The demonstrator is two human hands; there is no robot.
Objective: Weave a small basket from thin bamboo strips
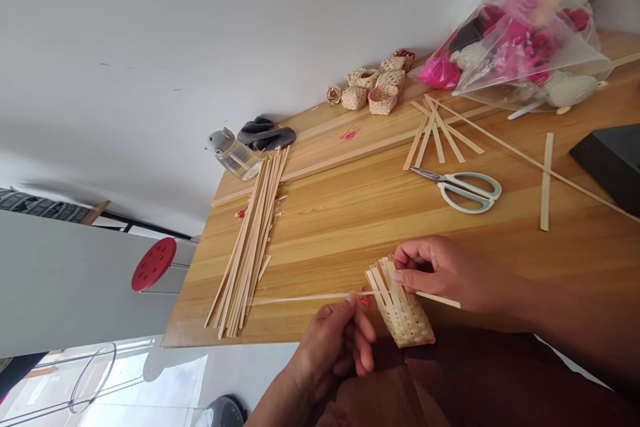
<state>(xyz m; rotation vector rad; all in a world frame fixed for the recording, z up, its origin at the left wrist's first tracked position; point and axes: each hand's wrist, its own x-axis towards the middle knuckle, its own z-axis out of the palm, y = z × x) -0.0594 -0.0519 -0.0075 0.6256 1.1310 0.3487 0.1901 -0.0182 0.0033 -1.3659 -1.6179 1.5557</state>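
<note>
A small, partly woven basket (406, 320) leans at the table's near edge, its upright strips fanning out toward the top. My right hand (434, 267) pinches those upright strips at their upper right side. A thin weaving strip (305, 297) runs out leftward from the basket, and my left hand (341, 337) pinches it between thumb and forefinger, the other fingers loosely curled. Beneath my right hand, a strip's end (440, 299) sticks out to the right. Bits of pink scrap (365, 298) lie just left of the basket.
A bundle of long strips (253, 247) lies left, near a clear bottle (234, 155). Scissors (467, 191) and short strips (443, 130) lie beyond my right hand. Small finished baskets (384, 99) and a plastic bag (525, 47) stand along the wall. A dark block (610, 163) sits right.
</note>
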